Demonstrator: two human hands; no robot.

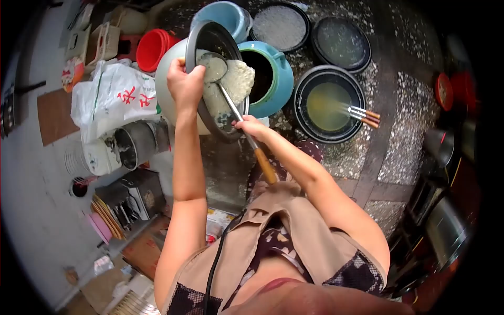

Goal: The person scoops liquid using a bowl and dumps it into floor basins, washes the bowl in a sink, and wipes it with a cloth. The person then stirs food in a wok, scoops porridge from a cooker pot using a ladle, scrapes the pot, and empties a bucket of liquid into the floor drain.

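Note:
A dark-rimmed basin (197, 39) is tipped steeply on its side toward a teal bucket (283, 79). Pale, lumpy wet mash (240, 79) lies inside and bulges at its right edge beside the bucket's dark mouth. My left hand (186, 86) is closed round the basin's left rim. Low on the right side, my right hand (253, 127) is closed at the rim, against the metal shaft of a ladle; its hidden fingers leave the exact grip unclear. The ladle's bowl (214, 68) rests in the mash, and its wooden handle (265, 167) points toward my body.
Black tubs stand to the right, one with yellowish liquid (328, 105), its rim crossed by wooden-handled tools (365, 116). A light-blue bucket (223, 18) and a red bucket (153, 50) are behind. A white plastic bag (113, 97) and metal pots (135, 144) sit left.

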